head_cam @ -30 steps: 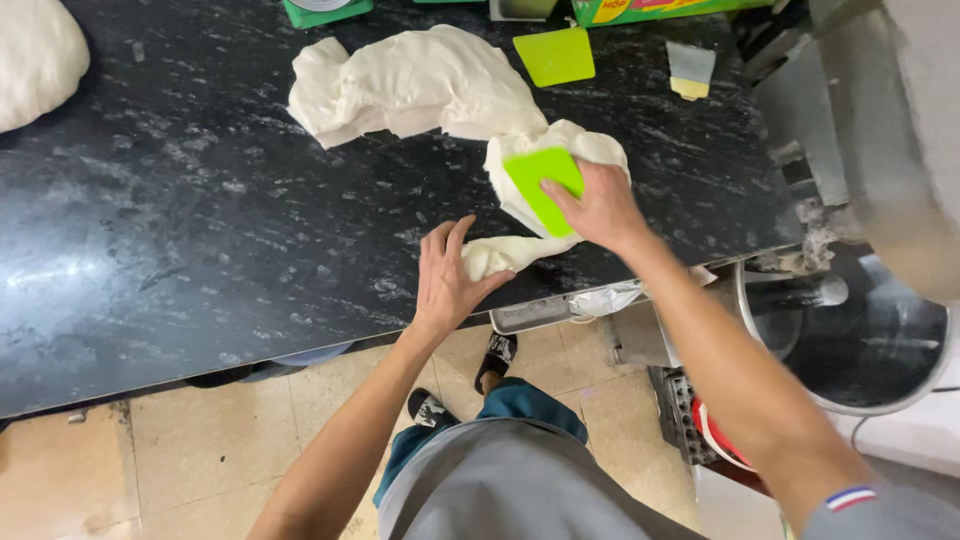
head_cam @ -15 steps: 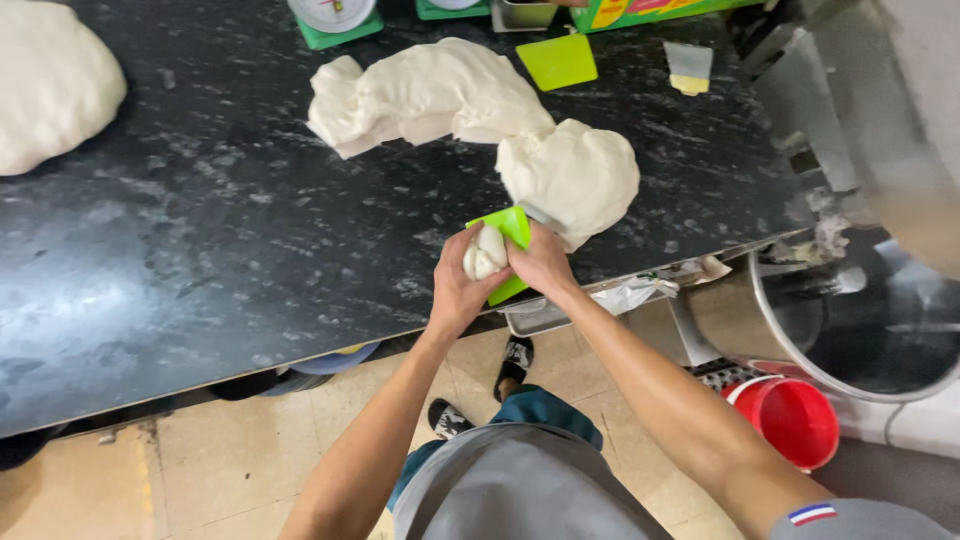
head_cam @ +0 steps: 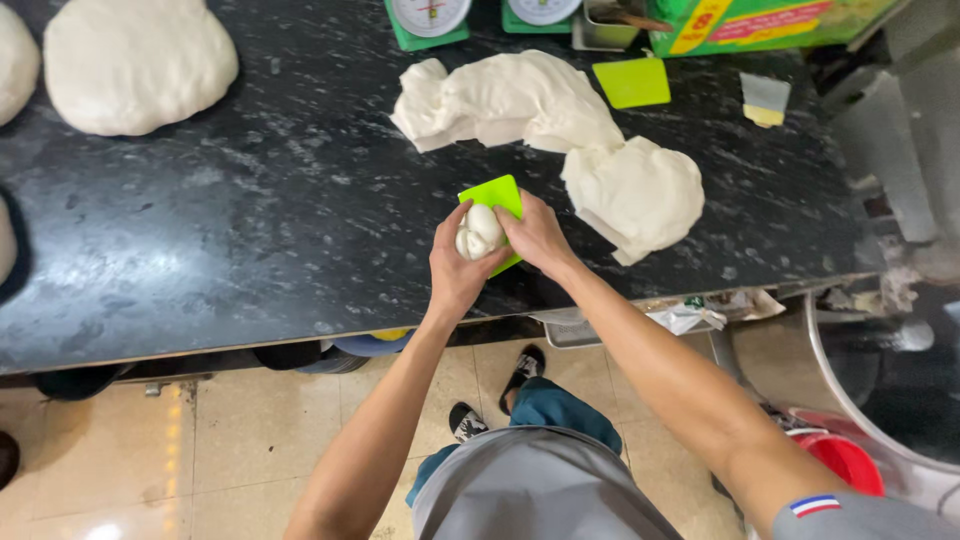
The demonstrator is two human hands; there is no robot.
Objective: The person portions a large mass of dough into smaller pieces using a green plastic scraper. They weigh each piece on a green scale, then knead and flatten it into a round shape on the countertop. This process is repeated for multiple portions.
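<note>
A small white dough piece (head_cam: pixel 480 231) is cupped between both my hands near the front edge of the black stone counter (head_cam: pixel 250 230). My left hand (head_cam: pixel 455 265) wraps it from the left. My right hand (head_cam: pixel 535 235) presses on it from the right and also holds a bright green plastic scraper (head_cam: pixel 492 196) that sticks out behind the dough. A large torn mass of white dough (head_cam: pixel 560 130) lies just beyond and to the right of my hands.
A big round dough mound (head_cam: pixel 135 65) sits at the far left. Two green scales (head_cam: pixel 430 18), a second green scraper (head_cam: pixel 630 82), a small pale scraper (head_cam: pixel 765 98) and a green carton (head_cam: pixel 760 22) line the back. A metal mixer bowl (head_cam: pixel 880 390) and red bucket (head_cam: pixel 845 460) stand at the right.
My hands cut a small piece off the big dough mass and brought it toward the counter's front edge. Both hands now close around that piece, with the scraper behind it.
</note>
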